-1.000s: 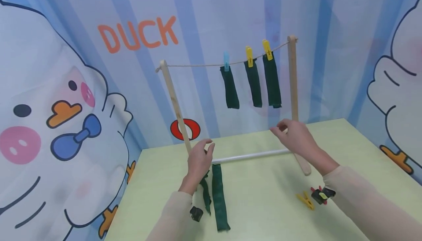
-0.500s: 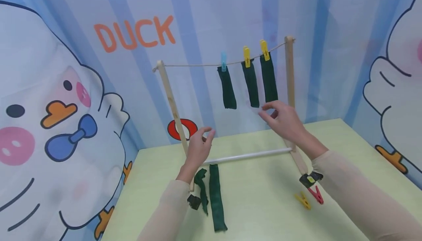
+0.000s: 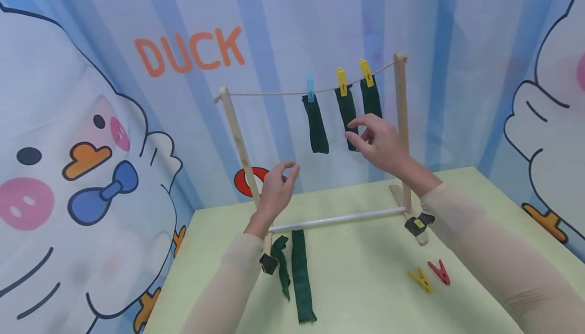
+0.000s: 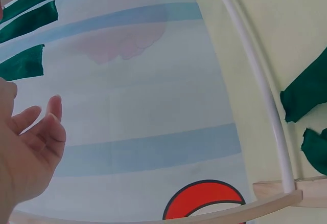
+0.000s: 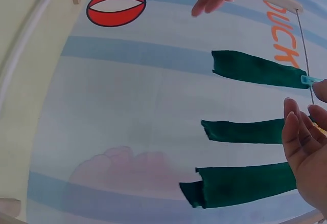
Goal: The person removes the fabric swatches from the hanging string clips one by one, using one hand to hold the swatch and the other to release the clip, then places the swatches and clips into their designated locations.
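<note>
My right hand (image 3: 381, 143) is raised with thumb and fingers apart, holding nothing. In the head view it overlaps the lower parts of two hanging green cloth strips. My left hand (image 3: 276, 189) hovers beside the rack's left post (image 3: 237, 143), fingers loosely bent and nothing in them. Three dark green cloth strips hang from a string (image 3: 269, 94). A light blue clothespin (image 3: 311, 89) clips the left strip (image 3: 316, 126); yellow clothespins clip the middle strip (image 5: 245, 132) and the right strip (image 5: 245, 187). In the right wrist view, my fingers show near the middle strip's clipped end.
A flat green strip (image 3: 301, 278) and a crumpled one (image 3: 282, 268) lie on the pale table (image 3: 361, 273), front left. A yellow clothespin (image 3: 421, 279) and a red clothespin (image 3: 440, 273) lie front right. A white rod (image 3: 338, 219) joins the wooden posts low down.
Both hands have risen. The right hand has moved up and left, from beside the right post to the hanging strips, uncovering the red clothespin. The strips on the string hang as before.
</note>
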